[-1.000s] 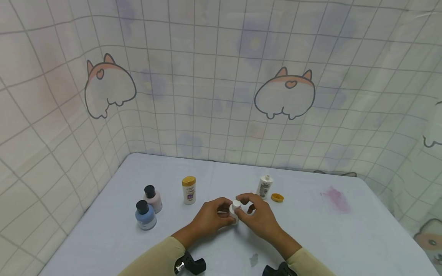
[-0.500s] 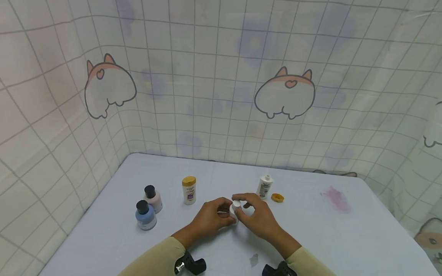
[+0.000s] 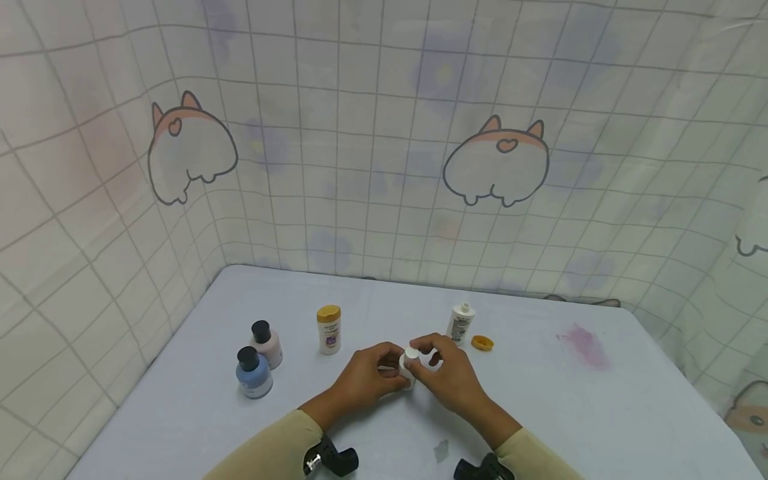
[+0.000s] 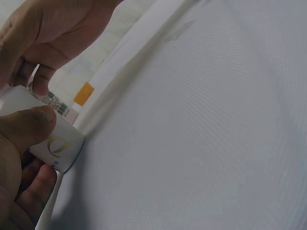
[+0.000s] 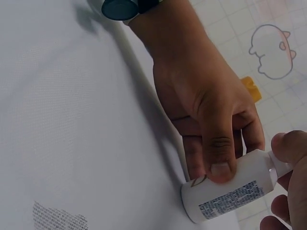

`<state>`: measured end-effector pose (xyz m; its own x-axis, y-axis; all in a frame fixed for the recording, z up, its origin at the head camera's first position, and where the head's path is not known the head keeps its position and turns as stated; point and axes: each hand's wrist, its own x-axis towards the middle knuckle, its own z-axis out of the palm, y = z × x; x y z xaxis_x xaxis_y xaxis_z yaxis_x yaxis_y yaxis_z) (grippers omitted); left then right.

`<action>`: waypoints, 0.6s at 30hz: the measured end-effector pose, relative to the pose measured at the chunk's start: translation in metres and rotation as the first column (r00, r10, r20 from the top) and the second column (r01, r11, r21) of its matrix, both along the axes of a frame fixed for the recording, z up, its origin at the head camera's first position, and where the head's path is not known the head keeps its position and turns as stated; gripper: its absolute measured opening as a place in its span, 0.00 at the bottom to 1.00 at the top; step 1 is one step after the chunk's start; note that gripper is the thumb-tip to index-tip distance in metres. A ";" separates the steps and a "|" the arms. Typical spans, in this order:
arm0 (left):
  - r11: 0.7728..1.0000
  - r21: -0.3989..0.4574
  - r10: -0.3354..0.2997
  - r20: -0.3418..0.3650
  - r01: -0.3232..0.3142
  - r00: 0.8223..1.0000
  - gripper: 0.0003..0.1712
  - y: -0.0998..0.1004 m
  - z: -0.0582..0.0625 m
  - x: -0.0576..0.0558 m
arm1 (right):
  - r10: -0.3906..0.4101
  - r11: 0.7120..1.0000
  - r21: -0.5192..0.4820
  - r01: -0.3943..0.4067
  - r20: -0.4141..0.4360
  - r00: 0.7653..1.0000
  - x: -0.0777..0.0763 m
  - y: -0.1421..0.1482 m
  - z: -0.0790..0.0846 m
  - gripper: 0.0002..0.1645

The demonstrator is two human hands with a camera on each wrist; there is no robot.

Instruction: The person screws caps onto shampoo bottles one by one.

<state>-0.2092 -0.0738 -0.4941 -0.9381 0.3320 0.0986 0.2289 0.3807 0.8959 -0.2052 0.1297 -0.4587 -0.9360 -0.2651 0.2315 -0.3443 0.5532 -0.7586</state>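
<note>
The left hand (image 3: 366, 379) grips a small white bottle (image 3: 407, 369) by its body, its base on the surface (image 3: 570, 413), while the right hand (image 3: 447, 377) pinches the cap (image 3: 411, 353) (thumb and fingers curled round it). Beyond the right hand stands an uncapped bottle (image 3: 459, 325), a yellow cap (image 3: 482, 343) beside it.

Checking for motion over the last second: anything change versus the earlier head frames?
Barely. The right hand shifts its fingertips slightly at the top of the small white plastic bottle; the left hand keeps gripping its body. The other bottles and the loose yellow cap stay put.
</note>
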 end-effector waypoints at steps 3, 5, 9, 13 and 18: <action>1.000 0.008 -0.005 0.000 0.005 1.000 0.24 0.000 0.000 0.000 | -0.017 1.000 -0.022 0.017 0.028 0.999 -0.001 -0.001 -0.001 0.17; 1.000 0.011 -0.012 -0.002 0.012 1.000 0.24 0.000 0.001 0.000 | -0.027 0.999 -0.031 0.029 0.046 0.999 -0.002 -0.002 -0.002 0.18; 1.000 0.016 -0.022 -0.002 0.022 1.000 0.24 0.000 0.001 0.000 | -0.038 0.998 -0.038 0.040 0.059 0.998 -0.002 -0.003 -0.004 0.19; 1.000 0.014 -0.022 -0.010 0.023 1.000 0.23 -0.001 0.000 -0.001 | -0.007 0.999 -0.049 0.008 0.030 1.000 -0.001 -0.002 -0.004 0.21; 1.000 0.015 -0.018 -0.012 0.018 1.000 0.23 0.000 0.000 0.000 | 0.075 0.997 -0.031 -0.077 -0.035 0.997 0.000 0.001 -0.002 0.24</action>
<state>-0.2094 -0.0742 -0.4938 -0.9307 0.3474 0.1148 0.2463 0.3626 0.8988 -0.2055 0.1307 -0.4604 -0.9050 -0.3270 0.2722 -0.4101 0.4998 -0.7629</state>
